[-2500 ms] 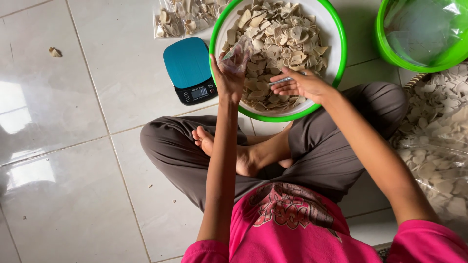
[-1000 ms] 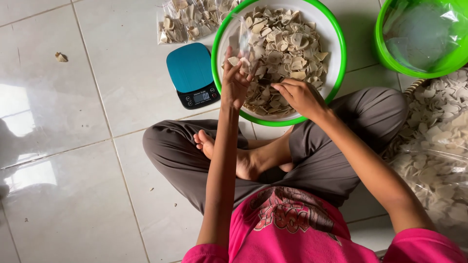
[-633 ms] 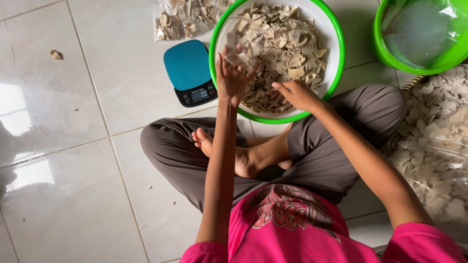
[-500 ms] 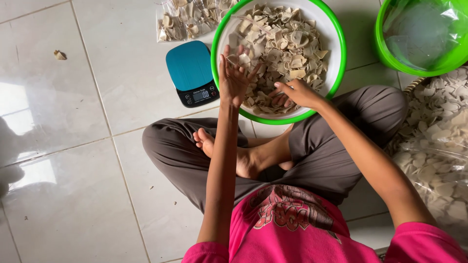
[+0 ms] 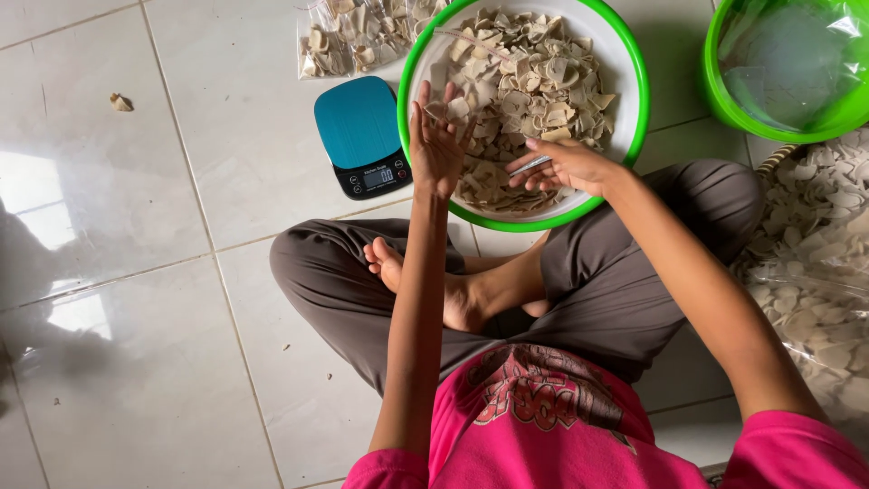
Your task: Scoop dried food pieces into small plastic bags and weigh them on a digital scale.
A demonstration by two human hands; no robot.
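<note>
Crackers, pale and thin, fill the white basin with the green rim, which stands on the tiled floor just in front of the crossed legs, so both hands reach it without stretching. The left hand is raised over the near edge of the basin with the fingers spread and the palm up; it seems to keep open a small clear bag, but the plastic is hard to see, so I cannot tell if it really grips it. The right hand lies low on the heap, fingers curled around a few crackers. A blue kitchen scale sits just beside the basin, on the left. Behind it lies a filled bag. A green tub lined with plastic stands at the right.
</note>
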